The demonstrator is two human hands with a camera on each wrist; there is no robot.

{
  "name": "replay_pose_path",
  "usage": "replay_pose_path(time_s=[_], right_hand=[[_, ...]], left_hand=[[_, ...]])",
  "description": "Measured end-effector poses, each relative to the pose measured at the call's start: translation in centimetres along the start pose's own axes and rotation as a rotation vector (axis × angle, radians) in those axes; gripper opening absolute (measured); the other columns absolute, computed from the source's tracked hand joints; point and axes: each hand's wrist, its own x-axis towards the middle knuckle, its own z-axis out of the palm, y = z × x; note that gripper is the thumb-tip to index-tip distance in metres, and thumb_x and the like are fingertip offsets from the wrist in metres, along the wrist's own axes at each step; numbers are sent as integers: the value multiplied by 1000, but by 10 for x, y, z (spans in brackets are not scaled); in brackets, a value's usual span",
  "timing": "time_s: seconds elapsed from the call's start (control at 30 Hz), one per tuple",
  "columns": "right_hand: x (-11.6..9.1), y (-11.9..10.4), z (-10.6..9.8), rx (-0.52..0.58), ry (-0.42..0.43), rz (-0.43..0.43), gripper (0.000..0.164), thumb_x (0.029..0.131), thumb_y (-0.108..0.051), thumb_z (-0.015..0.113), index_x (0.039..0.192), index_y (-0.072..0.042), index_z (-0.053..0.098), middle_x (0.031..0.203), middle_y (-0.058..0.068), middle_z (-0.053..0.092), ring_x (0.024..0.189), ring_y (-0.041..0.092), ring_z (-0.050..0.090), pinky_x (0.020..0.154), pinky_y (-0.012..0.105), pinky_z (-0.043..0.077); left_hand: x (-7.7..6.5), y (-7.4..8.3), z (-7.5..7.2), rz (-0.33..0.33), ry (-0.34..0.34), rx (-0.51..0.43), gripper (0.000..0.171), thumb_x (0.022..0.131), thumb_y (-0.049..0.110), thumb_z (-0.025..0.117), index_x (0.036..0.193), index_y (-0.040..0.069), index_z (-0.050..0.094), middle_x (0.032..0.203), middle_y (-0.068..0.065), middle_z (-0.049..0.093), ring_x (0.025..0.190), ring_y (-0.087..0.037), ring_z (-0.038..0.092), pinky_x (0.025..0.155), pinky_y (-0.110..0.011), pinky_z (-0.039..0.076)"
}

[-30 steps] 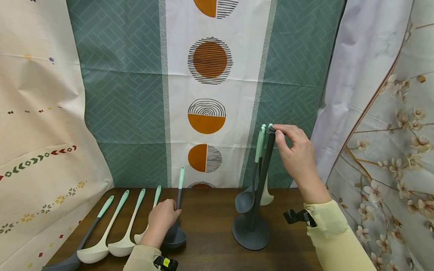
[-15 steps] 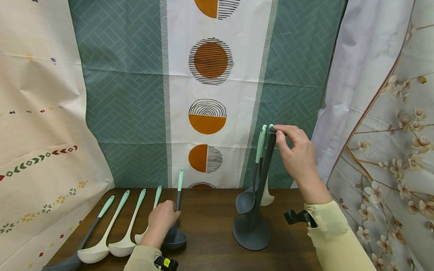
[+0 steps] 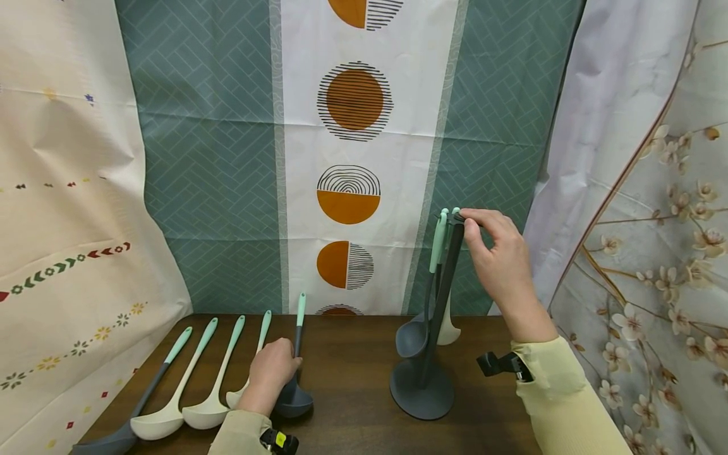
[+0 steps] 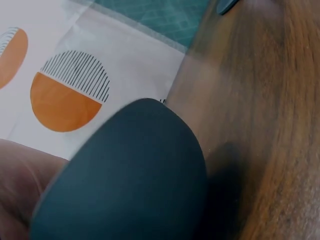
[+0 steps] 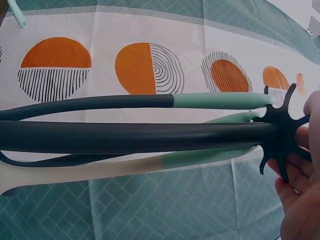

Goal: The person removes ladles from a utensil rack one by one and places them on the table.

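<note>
My left hand (image 3: 272, 373) grips the grey shaft of a ladle with a mint handle (image 3: 301, 309). The handle points away toward the curtain, and the dark bowl (image 3: 294, 401) is low over the table. In the left wrist view this bowl (image 4: 135, 175) fills the middle, its shadow on the wood beside it. At the top of a dark utensil stand (image 3: 443, 294), my right hand (image 3: 500, 256) pinches the hooked crown (image 5: 282, 125). Two dark ladles and a cream one (image 5: 100, 172) hang from the hooks by their mint handles.
On the wooden table (image 3: 352, 379), left of my left hand, lie a dark ladle (image 3: 149, 388) and three cream ladles (image 3: 213, 385), the nearest partly hidden by the hand. A patterned curtain (image 3: 216, 189) closes the back, with cloth at both sides.
The handle end of the ladle in my left hand has dipped and shifted slightly left, while its bowl stays about in place. My right hand keeps its hold on the stand's top.
</note>
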Motion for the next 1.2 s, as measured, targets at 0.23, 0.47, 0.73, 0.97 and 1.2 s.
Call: replay_pose_path(time_s=[0.23,0.47,0.73,0.97,1.2], right_hand=[[0,-1,0,17,-2,6,36,115,-30,58,136,-9,77,138,12,73,136,35,60,112,63,45],[-1,-1,-1,22,-2,6,36,115,-30,58,136,-9,77,138,12,72,135,35,60,112,63,45],[-1,-1,0,17,-1,8,36,115,-30,58,136,-9,78,138,12,73,134,35,60,110,64,46],[-1,-2,0,17,1,9,36,115,-30,58,136,-9,78,137,12,73,134,35,61,110,64,46],[-1,-2,0,9,-3,11,36,115,-31,58,136,-9,78,137,12,73,135,35,60,111,64,46]], left_hand=[[0,-3,4,-11,-28,-2,31,97,13,84,76,6,63,65,-4,58,59,-21,56,57,-36,45],[-1,-3,3,-4,-26,4,33,96,15,85,74,7,62,65,-3,57,58,-21,55,56,-36,44],[6,-14,13,-14,-24,26,31,94,17,86,75,8,63,65,-4,57,59,-22,55,56,-38,45],[-1,-5,3,-41,-52,35,29,94,17,84,77,7,62,67,-5,58,60,-23,56,56,-38,44],[-4,-2,2,-48,-64,52,29,95,18,84,79,7,62,70,-5,58,63,-24,57,58,-39,46]])
